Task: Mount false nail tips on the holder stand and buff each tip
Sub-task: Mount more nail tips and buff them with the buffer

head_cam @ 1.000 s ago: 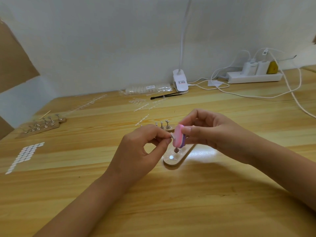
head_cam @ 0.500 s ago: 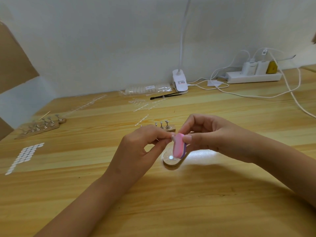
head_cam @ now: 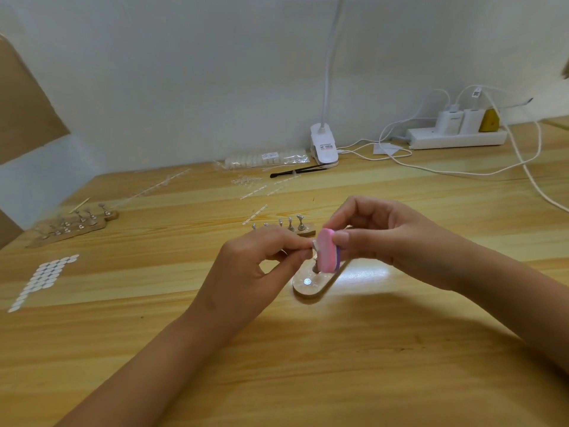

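Bright even light, white glare on the table (head_cam: 366,274), soft shadows, edges bowed

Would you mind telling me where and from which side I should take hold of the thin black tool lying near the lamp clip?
Pinch the thin black tool on its left half from above, fingers across its width. It lies flat on the table, running left to right, and its right end sits close to the lamp clip, so the left part looks freer.

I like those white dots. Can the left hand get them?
Probably yes: only bare table lies between the left hand and white dots, though its grip pinches a nail tip.
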A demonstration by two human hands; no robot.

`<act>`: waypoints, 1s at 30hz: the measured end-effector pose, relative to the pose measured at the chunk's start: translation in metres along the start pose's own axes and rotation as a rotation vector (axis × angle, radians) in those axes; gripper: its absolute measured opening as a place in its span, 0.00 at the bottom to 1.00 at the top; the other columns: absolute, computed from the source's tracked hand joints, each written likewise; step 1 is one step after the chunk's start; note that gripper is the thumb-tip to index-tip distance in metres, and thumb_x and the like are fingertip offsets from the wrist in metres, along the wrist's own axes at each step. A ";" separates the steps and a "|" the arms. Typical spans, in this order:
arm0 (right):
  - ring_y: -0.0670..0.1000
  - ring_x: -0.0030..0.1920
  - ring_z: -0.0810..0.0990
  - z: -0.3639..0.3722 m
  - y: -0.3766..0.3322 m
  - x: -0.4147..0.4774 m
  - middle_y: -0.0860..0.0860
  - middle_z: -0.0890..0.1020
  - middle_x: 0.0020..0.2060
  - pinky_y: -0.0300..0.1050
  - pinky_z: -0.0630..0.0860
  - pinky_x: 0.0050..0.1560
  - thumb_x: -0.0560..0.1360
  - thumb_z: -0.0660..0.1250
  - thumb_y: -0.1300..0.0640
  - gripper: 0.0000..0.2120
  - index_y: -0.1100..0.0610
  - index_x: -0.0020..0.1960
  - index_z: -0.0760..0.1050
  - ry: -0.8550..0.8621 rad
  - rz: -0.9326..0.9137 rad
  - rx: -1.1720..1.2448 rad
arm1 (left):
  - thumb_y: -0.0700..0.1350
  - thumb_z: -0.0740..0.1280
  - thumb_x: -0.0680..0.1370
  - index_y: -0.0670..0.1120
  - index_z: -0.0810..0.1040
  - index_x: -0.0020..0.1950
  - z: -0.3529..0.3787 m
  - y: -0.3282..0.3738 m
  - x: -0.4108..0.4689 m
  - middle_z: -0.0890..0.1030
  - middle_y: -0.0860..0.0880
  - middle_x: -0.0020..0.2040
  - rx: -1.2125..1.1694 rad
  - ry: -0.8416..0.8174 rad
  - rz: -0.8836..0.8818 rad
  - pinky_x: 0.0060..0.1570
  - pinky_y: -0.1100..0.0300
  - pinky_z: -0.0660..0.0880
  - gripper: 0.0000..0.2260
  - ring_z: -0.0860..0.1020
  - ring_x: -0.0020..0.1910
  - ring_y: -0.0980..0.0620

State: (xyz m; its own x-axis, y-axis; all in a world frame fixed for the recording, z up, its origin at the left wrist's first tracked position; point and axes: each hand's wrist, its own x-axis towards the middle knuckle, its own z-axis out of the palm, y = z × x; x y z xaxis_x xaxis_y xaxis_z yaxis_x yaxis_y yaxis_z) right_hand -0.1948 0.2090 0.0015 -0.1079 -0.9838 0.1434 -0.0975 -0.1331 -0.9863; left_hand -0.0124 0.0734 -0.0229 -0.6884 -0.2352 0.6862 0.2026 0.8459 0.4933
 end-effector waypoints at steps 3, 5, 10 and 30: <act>0.55 0.50 0.84 0.000 -0.001 0.000 0.54 0.85 0.48 0.43 0.79 0.52 0.72 0.72 0.54 0.09 0.55 0.51 0.80 0.004 -0.007 0.015 | 0.39 0.71 0.76 0.46 0.84 0.52 -0.001 0.000 0.000 0.84 0.54 0.46 -0.001 -0.008 -0.004 0.46 0.62 0.80 0.07 0.82 0.46 0.57; 0.54 0.50 0.84 -0.001 -0.001 0.000 0.53 0.85 0.48 0.42 0.79 0.52 0.72 0.72 0.54 0.09 0.55 0.51 0.81 -0.008 0.000 0.018 | 0.39 0.71 0.75 0.44 0.84 0.52 -0.001 0.000 0.000 0.84 0.52 0.46 0.012 -0.018 0.003 0.46 0.61 0.80 0.07 0.82 0.45 0.57; 0.57 0.52 0.84 -0.003 0.000 -0.001 0.55 0.85 0.49 0.45 0.80 0.54 0.73 0.72 0.55 0.09 0.55 0.52 0.80 -0.067 0.036 0.001 | 0.39 0.71 0.75 0.44 0.85 0.51 -0.001 -0.001 0.000 0.84 0.53 0.46 0.007 -0.011 -0.006 0.45 0.59 0.80 0.07 0.82 0.45 0.56; 0.55 0.52 0.84 -0.002 -0.003 -0.001 0.54 0.85 0.49 0.42 0.79 0.54 0.73 0.71 0.56 0.08 0.56 0.52 0.80 -0.016 0.005 0.008 | 0.38 0.70 0.76 0.42 0.84 0.51 -0.002 -0.001 0.000 0.84 0.52 0.46 0.022 -0.016 -0.010 0.47 0.62 0.79 0.06 0.82 0.46 0.55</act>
State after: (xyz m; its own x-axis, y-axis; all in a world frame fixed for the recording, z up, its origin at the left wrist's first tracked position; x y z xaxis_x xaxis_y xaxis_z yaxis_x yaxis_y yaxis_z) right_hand -0.1960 0.2106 0.0043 -0.0920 -0.9862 0.1377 -0.0894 -0.1295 -0.9875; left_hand -0.0112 0.0716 -0.0226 -0.7010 -0.2362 0.6729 0.1804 0.8541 0.4878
